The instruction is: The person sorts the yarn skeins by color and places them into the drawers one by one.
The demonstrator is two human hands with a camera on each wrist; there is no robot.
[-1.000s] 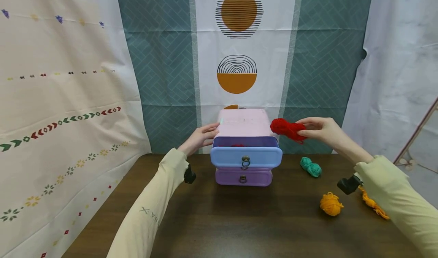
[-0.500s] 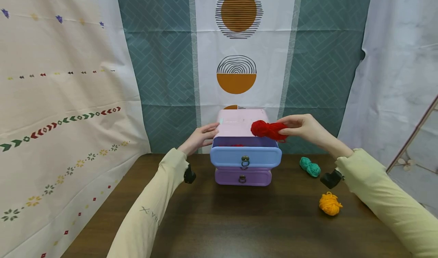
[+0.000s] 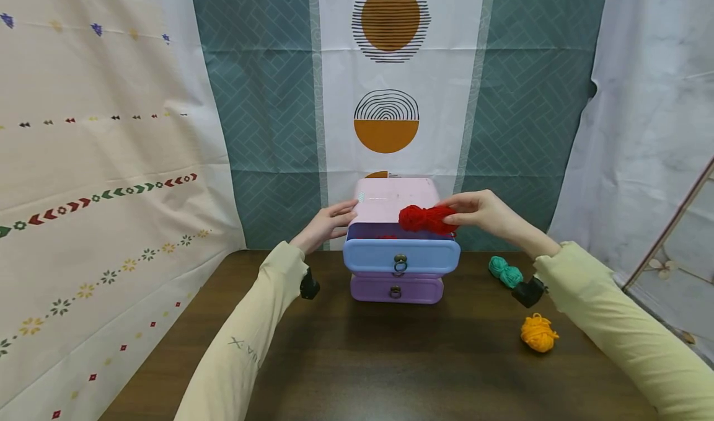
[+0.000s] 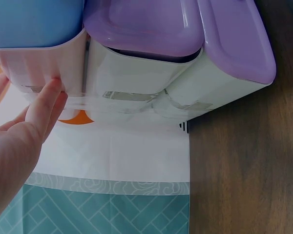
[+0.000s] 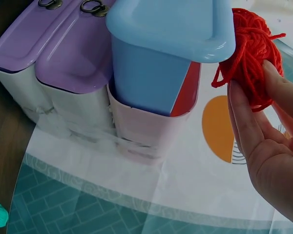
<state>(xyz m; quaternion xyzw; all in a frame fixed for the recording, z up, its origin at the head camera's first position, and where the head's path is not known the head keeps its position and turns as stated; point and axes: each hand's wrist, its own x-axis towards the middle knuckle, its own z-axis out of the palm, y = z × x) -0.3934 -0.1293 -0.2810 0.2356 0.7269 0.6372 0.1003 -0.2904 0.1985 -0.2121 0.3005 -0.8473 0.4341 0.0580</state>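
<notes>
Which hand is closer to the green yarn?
The right hand, above and left of the green yarn; the left hand touches the left side of the drawer unit.

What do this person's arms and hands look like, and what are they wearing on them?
The left sleeve and right sleeve are long and pale yellow-green. The left one bears a small dark marking, unreadable here. A black device sits at the left wrist and right wrist. The left hand and right hand wear no gloves.
</notes>
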